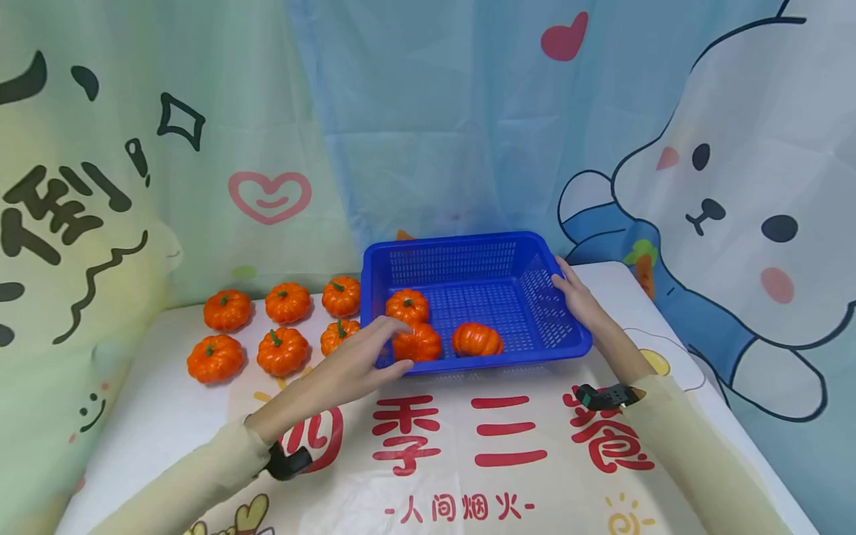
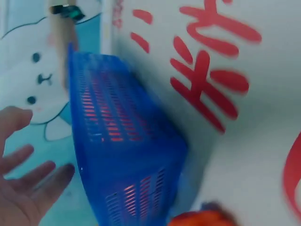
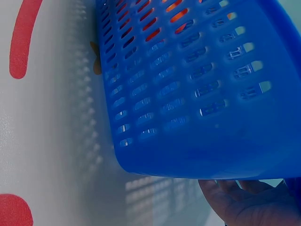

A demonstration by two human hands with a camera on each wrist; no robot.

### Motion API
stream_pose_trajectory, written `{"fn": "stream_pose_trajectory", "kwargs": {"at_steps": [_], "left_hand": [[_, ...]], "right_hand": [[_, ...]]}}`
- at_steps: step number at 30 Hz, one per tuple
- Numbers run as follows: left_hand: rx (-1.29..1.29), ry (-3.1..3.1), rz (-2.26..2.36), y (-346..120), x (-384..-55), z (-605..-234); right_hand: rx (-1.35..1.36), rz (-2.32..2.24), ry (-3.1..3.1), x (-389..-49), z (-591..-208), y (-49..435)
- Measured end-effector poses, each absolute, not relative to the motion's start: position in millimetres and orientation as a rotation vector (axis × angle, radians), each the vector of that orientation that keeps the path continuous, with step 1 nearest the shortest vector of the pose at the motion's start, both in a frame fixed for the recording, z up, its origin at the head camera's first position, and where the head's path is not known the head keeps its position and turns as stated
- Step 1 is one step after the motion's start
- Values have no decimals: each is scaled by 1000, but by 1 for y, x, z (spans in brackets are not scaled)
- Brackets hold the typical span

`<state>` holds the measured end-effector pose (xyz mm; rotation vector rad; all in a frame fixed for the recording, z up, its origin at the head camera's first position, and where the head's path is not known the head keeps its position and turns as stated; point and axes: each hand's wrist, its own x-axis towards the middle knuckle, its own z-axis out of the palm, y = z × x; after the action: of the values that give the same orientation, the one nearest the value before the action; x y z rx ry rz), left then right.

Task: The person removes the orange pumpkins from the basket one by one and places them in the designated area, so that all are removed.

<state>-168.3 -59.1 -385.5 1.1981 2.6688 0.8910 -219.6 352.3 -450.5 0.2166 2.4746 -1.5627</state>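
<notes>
A blue plastic basket (image 1: 481, 364) with perforated walls holds three small orange pumpkins: a rear one (image 1: 407, 305), a front-left one (image 1: 417, 342) and one lying on its side (image 1: 478, 339). My left hand (image 1: 368, 357) reaches over the basket's left front corner, close to the front-left pumpkin. In the left wrist view its fingers (image 2: 35, 176) are spread, with nothing between them. At the basket's right side, my right hand (image 1: 576, 293) grips the rim. The right wrist view shows that hand's fingers (image 3: 230, 197) against the outer wall, partly hidden behind it.
Several orange pumpkins stand in two rows left of the basket, among them a front-left one (image 1: 215, 359) and a back-left one (image 1: 228, 310). A printed mat (image 1: 461, 416) covers the white table (image 1: 150, 386). A patterned curtain (image 1: 428, 148) hangs right behind the table.
</notes>
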Motion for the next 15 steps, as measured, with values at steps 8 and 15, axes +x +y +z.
{"fn": "stream_pose_trajectory", "kwargs": {"at_steps": [8,15], "left_hand": [[1537,2324,491,8,-225,-360],[1624,2052,52,67,-257,-366]], "right_hand": [[221,-1563,2467,-226,-449,359],[236,-1583,2433,-223,-450,353]]}}
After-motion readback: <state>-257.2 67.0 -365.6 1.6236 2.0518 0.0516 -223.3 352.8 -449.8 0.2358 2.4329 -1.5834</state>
